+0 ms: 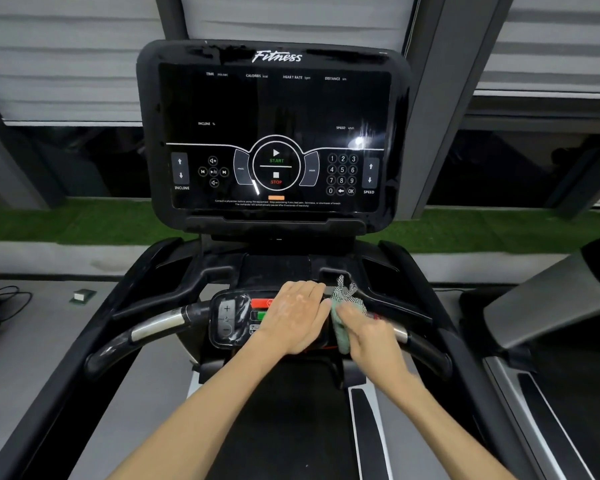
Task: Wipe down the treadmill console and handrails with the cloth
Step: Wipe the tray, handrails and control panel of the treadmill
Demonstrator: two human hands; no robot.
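Observation:
The black treadmill console (274, 133) stands upright ahead, its screen dark with white button markings. Below it a curved front handrail (153, 327) with a chrome sleeve runs left and right of a small control pad (227, 318). My left hand (297, 315) lies flat, fingers straight, on the pad over its red and green buttons. My right hand (364, 332) grips a pale green cloth (342, 327) with a checked end and presses it on the right part of the pad and handrail.
The black running belt (284, 427) lies under my arms between grey side rails. A second treadmill (551, 341) stands at the right. Cables (4, 306) and a small green box (82, 296) lie on the floor at the left. Green turf runs behind.

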